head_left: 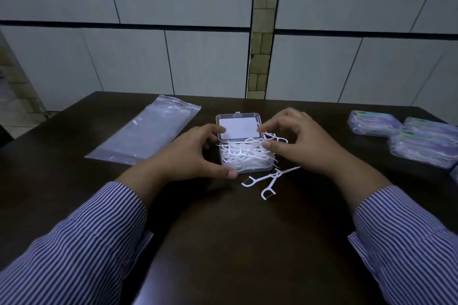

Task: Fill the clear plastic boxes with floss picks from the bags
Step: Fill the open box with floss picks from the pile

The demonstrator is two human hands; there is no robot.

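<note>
Dark wood table, tiled wall behind, dim light. Nearest the camera: two stray floss picks lie loose on the table just in front of the box, touching each other. Clear plastic box sits mid-table, lid hinged open toward the far side, heaped with white picks; several poke over the rim on the right. Left hand curls loosely round the box's left side, thumb at the front corner, apparently steadying it; whether the fingers actually touch the wall I can't tell. Right hand is at the right side, fingertips at the overhanging picks, fingers bent, nothing clearly gripped. Step looks like tidying the load: tuck the overhang flat below the rim, align heads one way, add the two strays, then fold the lid down and snap the far tab. Any pick across the rim will block the latch. Left, well apart: flat clear bag, looks nearly empty. Far right: finished boxes clustered, out of the way.
</note>
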